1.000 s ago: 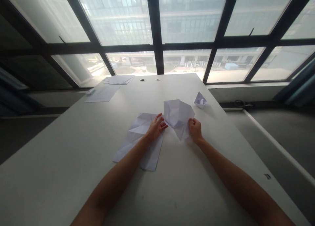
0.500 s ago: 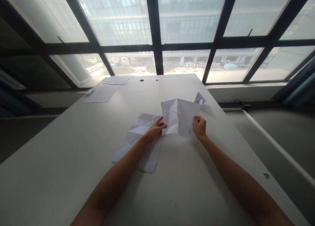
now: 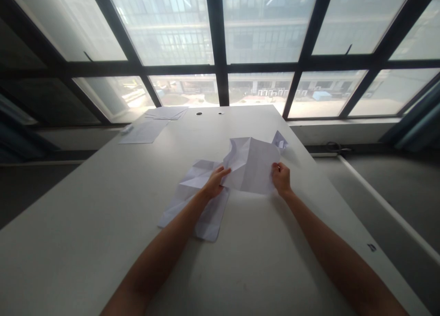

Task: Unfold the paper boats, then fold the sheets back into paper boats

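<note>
A creased white sheet of paper (image 3: 252,164) is held up above the table between my two hands. My left hand (image 3: 216,180) pinches its left edge, thumb on the near face and fingers behind. At the right edge my right hand (image 3: 281,177) is closed on the paper in a fist-like grip. A vertical fold runs down the sheet, and its left part bends. Below my left hand and forearm lies another creased white sheet (image 3: 213,219), partly covered by the arm. Just beyond the held sheet's right corner stands a small folded paper shape (image 3: 280,141).
The white table (image 3: 103,206) runs toward large windows (image 3: 261,27). Several flat paper sheets (image 3: 142,131) lie at its far left, beside a small whitish object (image 3: 127,129). Two round holes show near the far edge. A small dark mark (image 3: 371,247) is near the right edge.
My left hand has changed from spread fingers at the paper's edge to a pinch on it. The sheet's left side now bends and tilts; my right hand keeps its grip.
</note>
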`<state>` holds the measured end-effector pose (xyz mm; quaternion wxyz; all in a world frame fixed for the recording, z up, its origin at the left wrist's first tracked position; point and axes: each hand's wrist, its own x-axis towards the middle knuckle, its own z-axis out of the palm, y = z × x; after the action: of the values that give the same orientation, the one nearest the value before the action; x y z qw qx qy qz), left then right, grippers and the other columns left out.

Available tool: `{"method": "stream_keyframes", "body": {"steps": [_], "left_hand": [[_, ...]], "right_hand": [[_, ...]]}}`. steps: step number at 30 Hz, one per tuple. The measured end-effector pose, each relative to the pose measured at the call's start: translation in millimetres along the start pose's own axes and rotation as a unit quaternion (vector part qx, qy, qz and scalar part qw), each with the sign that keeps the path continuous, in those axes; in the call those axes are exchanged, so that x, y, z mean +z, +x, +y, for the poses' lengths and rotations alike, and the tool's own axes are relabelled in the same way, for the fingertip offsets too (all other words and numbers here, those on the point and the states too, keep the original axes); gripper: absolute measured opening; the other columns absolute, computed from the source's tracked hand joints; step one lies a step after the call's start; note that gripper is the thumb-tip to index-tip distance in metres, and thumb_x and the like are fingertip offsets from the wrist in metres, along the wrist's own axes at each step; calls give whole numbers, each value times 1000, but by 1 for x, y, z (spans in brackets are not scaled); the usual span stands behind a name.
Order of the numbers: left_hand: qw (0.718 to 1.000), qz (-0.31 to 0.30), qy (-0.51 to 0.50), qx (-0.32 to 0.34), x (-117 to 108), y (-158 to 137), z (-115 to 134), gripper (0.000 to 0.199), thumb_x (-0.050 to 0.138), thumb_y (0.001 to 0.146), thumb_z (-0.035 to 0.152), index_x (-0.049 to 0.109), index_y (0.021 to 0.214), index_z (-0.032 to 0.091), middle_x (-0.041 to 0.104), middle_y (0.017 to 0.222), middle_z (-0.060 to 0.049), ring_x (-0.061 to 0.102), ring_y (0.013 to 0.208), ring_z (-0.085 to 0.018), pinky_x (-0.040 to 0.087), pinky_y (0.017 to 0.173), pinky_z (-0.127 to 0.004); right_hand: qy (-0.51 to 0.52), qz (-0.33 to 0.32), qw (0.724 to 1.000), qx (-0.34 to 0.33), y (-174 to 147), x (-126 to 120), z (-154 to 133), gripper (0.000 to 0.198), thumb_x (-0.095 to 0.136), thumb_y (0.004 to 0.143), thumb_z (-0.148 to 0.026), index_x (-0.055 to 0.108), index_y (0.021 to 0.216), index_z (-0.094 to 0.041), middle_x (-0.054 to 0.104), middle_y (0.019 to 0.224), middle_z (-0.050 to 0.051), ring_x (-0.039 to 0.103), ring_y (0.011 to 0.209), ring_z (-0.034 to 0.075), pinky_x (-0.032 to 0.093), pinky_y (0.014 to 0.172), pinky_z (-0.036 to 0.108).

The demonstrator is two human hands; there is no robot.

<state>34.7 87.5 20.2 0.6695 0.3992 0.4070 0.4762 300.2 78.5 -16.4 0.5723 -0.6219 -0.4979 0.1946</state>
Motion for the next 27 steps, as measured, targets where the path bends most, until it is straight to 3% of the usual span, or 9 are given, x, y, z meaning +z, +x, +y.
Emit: {"method": "stream_keyframes", "body": {"steps": [4, 8, 11, 13, 17, 22, 24, 26, 27], "left_hand": [[1000, 19, 5, -22, -15, 6, 11, 34, 79, 71, 47, 71, 87, 18, 71, 81, -12, 70, 72, -26, 54, 61, -33], [996, 5, 69, -58, -48, 8, 47, 38, 85, 64, 44, 72, 82, 13, 72, 76, -14, 67, 62, -23, 52, 55, -32], [985, 5, 171, -1, -76, 11, 76, 45, 85, 61, 50, 74, 78, 11, 71, 69, -10, 62, 55, -18, 45, 49, -25], [963, 32, 264, 30, -90, 16, 91, 44, 86, 58, 51, 73, 71, 11, 66, 57, -5, 53, 48, -13, 35, 44, -21], [896, 34, 436, 82, -108, 30, 109, 39, 83, 60, 45, 64, 50, 13, 46, 41, 3, 33, 41, -6, 16, 41, -21], [858, -54, 501, 105, -115, 52, 117, 40, 82, 60, 36, 55, 40, 15, 38, 38, 5, 27, 42, -5, 12, 43, -23], [854, -89, 505, 86, -116, 60, 115, 34, 82, 59, 34, 60, 43, 14, 42, 40, 5, 30, 42, -6, 14, 43, -23], [850, -118, 509, 67, -115, 67, 111, 29, 83, 57, 33, 63, 46, 14, 46, 41, 4, 33, 41, -6, 15, 43, -23], [848, -128, 510, 62, -114, 71, 109, 28, 83, 56, 32, 64, 47, 14, 47, 41, 4, 34, 41, -6, 16, 44, -23]], "right_hand": [[-1, 32, 999, 7, 4, -6, -6, 30, 46, 86, -42, 42, 64, -22, 38, 54, -6, 33, 53, 11, 25, 49, 25], [24, 35, 999, 32, -8, -13, -22, 29, 49, 84, -43, 47, 65, -21, 40, 52, -7, 34, 50, 11, 26, 46, 24], [78, -20, 993, 90, -39, -15, -46, 28, 54, 81, -46, 54, 72, -19, 45, 49, -6, 37, 43, 10, 27, 41, 24], [128, -99, 975, 155, -70, -15, -68, 25, 59, 76, -43, 57, 79, -18, 53, 49, -5, 46, 40, 12, 35, 40, 24], [201, -243, 904, 289, -143, -7, -112, 29, 68, 68, -31, 60, 90, -14, 69, 66, 5, 66, 53, 19, 51, 50, 29], [254, -381, 810, 365, -216, 18, -147, 38, 72, 69, -38, 54, 93, -16, 74, 92, 10, 69, 54, 16, 46, 44, 22], [265, -491, 738, 379, -232, 26, -156, 42, 75, 67, -43, 51, 92, -18, 73, 89, 7, 68, 52, 15, 46, 44, 22], [252, -626, 652, 346, -237, 30, -164, 38, 72, 71, -47, 54, 86, -18, 72, 80, 5, 64, 47, 14, 45, 43, 22], [242, -659, 640, 313, -235, 31, -168, 34, 68, 75, -48, 56, 83, -17, 70, 77, 4, 61, 46, 13, 43, 43, 22]]}}
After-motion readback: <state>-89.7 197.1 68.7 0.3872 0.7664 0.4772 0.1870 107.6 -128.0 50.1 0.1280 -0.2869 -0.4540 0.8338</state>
